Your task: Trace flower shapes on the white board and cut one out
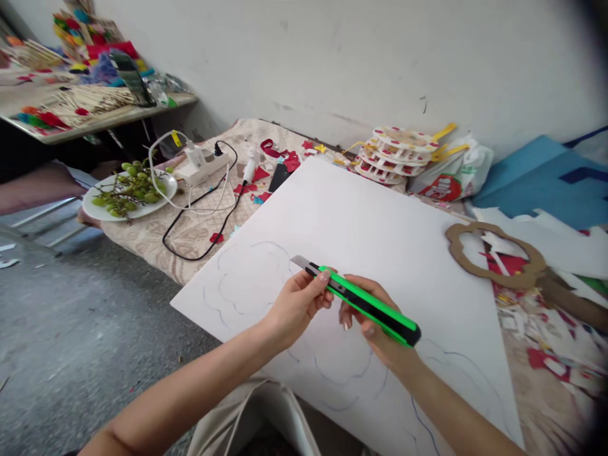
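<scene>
Over the near half of the white board [380, 215]: one green-and-black utility knife [363, 304], held clear of the surface in both hands, tilted, blade [300, 261] out and pointing toward the board's left corner. Left hand [297, 305] pinches the knife's front end, just behind the blade. Right hand [375, 329] curls round the rear of the handle from below, thumb against its side.

Board: one sheet, lying flat, with blue pen outlines [251, 278] of scalloped shapes; at least two, one left of the hands, one under them.

Left of the board: one white plate [95, 212] of green grapes [130, 187], one white power strip [202, 166] with plugs and trailing cables.

At the board's far edge: one black phone [279, 177], red paper scraps, one stack of round cut-outs [396, 155], one plastic bag [451, 174].

Right of the board: one brown cardboard ring template [452, 244] among white and red offcuts.
</scene>
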`<state>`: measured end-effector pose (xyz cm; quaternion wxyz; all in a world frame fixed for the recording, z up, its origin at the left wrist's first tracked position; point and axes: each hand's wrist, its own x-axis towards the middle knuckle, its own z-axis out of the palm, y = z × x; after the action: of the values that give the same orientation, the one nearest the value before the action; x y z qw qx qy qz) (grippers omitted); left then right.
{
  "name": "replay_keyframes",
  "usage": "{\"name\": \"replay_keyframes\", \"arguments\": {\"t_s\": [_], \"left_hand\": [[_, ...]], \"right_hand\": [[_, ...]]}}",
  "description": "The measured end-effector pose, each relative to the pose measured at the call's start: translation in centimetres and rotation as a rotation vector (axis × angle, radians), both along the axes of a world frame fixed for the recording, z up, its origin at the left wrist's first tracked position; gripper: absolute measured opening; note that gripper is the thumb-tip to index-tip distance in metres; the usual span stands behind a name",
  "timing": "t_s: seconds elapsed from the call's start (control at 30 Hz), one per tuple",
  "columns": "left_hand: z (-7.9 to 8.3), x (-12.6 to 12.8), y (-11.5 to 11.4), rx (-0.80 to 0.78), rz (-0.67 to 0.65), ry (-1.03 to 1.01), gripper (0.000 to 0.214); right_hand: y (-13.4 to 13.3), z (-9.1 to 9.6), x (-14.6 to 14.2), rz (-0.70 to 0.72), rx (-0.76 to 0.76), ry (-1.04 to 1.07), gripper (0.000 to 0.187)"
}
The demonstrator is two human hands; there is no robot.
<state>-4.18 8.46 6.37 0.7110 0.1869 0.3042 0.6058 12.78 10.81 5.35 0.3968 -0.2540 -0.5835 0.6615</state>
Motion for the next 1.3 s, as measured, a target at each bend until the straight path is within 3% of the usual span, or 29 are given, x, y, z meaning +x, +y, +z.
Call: {"name": "replay_keyframes", "arguments": {"t_s": [0.13,0.33,0.53,0.77,0.87,0.97,1.1,1.2,1.3], "left_hand": [[0.1,1.2,-0.4,0.057,0.032,-0.04,0.028],[-0.5,2.0,-0.3,0.052,0.131,-0.034,0.03],[-0.8,2.1,-0.2,0.061,0.137,0.005,0.027],[-0.7,1.0,-0.7,0.064,0.078,0.028,0.029],[-0.7,-1.2,-1.8,0.032,-0.012,0.269,0.047],[-1.0,-4.5,-2.5,0.217,-0.096,0.761,0.034],[-1.8,-8.7,-2.1,0.419,0.163,1.48,0.023],[-2.8,-10.9,-1.5,0.487,0.22,1.721,0.023],[-3.7,-12.2,-1.2,0.491,0.243,1.838,0.024]], "right_hand": [[-0.1,-0.5,-3.4,-0.238,-0.141,0.123,0.03],[-0.1,0.0,-5.2,-0.441,-0.27,0.132,0.017],[0.0,-0.2,-5.1,-0.453,-0.25,0.155,0.016],[1.2,-0.7,-3.7,-0.283,-0.206,0.118,0.017],[3.8,-0.1,-3.1,-0.33,-0.14,0.121,0.018],[6.9,0.3,-3.2,-0.231,-0.108,0.105,0.025],[10.0,-0.2,-5.3,-0.152,-0.061,-0.004,0.029],[11.4,-0.9,-8.2,-0.156,0.044,-0.088,0.026],[12.6,-1.1,-11.4,-0.091,0.165,-0.136,0.029]]}}
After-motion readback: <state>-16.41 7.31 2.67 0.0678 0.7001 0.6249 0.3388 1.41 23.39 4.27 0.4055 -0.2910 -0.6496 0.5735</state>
